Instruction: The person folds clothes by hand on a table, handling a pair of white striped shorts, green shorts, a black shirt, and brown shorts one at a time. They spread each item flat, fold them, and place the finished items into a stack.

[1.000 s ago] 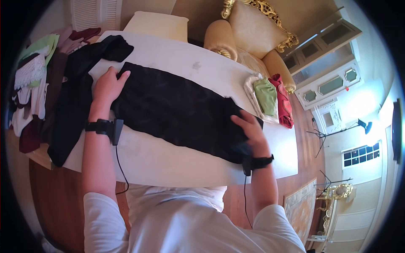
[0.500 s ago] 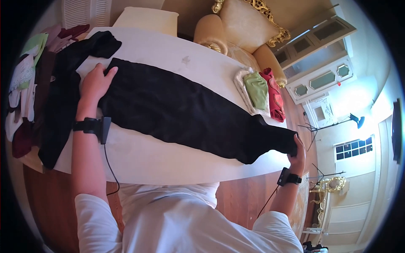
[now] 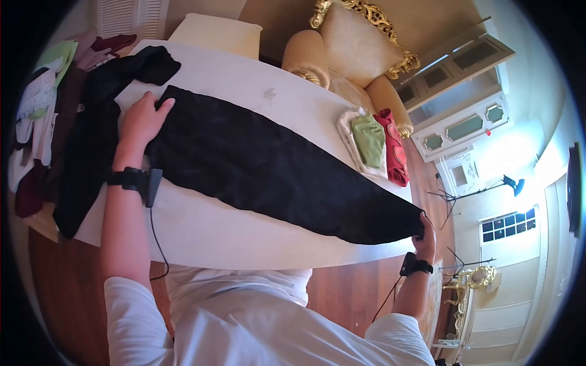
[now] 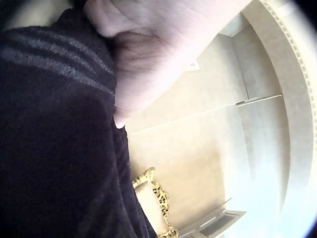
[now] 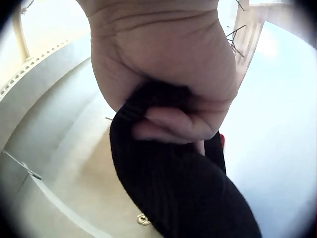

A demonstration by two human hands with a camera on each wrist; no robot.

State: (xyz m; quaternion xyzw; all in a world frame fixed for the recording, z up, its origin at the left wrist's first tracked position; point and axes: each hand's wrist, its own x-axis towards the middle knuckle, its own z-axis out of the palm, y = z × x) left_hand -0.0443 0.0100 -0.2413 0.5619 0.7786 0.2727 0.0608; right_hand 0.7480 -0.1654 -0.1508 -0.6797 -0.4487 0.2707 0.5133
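Observation:
A long black garment (image 3: 256,158) stretches across the white table, its right end tapering to a narrow tip. My left hand (image 3: 144,119) is at the left end, thumb along the edge; in the left wrist view the dark cloth (image 4: 54,134) bunches close against the palm. My right hand (image 3: 426,236) grips the narrow tip at the table's right edge. Curled fingers (image 5: 173,121) pinch the cloth in the right wrist view, where part of it hangs in a loop. Another black garment (image 3: 91,158) lies left of my left hand.
A heap of mixed clothes (image 3: 46,104) sits at the table's left end. Folded green (image 3: 369,139) and red clothes (image 3: 395,149) lie at the far right. A gilded armchair (image 3: 360,49) stands beyond the white table (image 3: 207,235), whose near edge borders my body.
My right hand has moved right from the garment's middle right part and taken its end. That end, stepped half a second ago, now runs in a smooth taper. My left hand has stayed put.

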